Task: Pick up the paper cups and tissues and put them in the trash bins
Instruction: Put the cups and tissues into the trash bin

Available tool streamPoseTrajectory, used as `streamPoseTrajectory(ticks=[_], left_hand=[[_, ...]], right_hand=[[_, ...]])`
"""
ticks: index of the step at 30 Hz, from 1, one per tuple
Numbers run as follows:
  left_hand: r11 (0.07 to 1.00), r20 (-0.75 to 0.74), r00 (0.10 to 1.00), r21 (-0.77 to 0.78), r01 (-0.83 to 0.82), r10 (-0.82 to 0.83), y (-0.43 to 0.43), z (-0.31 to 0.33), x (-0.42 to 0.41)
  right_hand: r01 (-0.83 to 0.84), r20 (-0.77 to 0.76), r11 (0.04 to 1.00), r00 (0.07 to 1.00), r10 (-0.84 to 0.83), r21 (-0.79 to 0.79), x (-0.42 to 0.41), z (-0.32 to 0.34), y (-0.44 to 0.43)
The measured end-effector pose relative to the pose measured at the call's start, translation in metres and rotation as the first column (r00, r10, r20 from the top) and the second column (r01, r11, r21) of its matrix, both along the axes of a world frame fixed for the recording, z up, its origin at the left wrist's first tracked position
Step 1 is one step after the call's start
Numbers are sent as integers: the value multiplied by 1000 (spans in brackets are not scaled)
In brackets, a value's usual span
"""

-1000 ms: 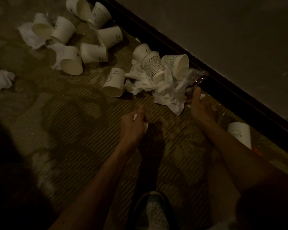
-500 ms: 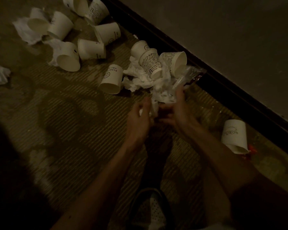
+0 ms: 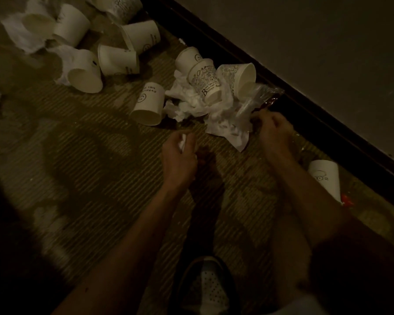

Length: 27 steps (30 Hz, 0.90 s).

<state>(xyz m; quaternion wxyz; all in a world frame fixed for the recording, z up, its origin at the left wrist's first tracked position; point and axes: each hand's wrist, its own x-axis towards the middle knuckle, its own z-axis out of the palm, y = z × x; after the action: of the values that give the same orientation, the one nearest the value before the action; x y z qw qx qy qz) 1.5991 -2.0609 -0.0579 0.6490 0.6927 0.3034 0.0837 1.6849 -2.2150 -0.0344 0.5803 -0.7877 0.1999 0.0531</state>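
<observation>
On the striped carpet, a crumpled tissue heap serves as the marker for everything else. 3 paper cups lie tipped on its far side: a plain cup and 2 patterned cups, and a clear plastic wrapper lies against its right edge. Just left of the heap a smiley cup lies on its side, and farther left a cluster of cups is mixed with more tissues. The left hand hovers just in front of the heap, fingers curled round a small tissue scrap. The right hand sits at the heap's right edge with fingers bent; I cannot tell whether it grips anything. A lone cup lies well right of the heap, beside the right forearm.
</observation>
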Motion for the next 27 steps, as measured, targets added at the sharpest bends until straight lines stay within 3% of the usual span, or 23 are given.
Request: streamPoseTrajectory(ticks=[3, 6, 10, 17, 19, 23, 27], left_hand=[[993, -13, 998, -104, 61, -63, -1, 1, 3], [991, -20, 995, -91, 99, -101, -3, 3, 7], [993, -40, 993, -48, 110, -112, -4, 10, 15], [993, -48, 992, -32, 112, -114, -6, 19, 22], [992, -40, 993, -58, 110, -112, -10, 23, 24], [969, 13, 986, -182, 164, -164, -29, 35, 28], [920, 137, 952, -252, 300, -273, -57, 50, 35]], right_hand=[[-159, -116, 987, 981, 157, -12, 12, -12, 2], [-226, -191, 973, 958, 212, -53, 18, -19, 9], [-262, -137, 959, 951, 275, 110, 22, -15, 9], [-32, -36, 998, 999, 34, 46, 18, 1, -9], [-37, -60, 998, 997, 40, 47, 14, 12, -20], [-232, -248, 912, 913, 324, 338, 0, 37, -48], [-366, -283, 768, 776, 564, 526, -11, 53, -72]])
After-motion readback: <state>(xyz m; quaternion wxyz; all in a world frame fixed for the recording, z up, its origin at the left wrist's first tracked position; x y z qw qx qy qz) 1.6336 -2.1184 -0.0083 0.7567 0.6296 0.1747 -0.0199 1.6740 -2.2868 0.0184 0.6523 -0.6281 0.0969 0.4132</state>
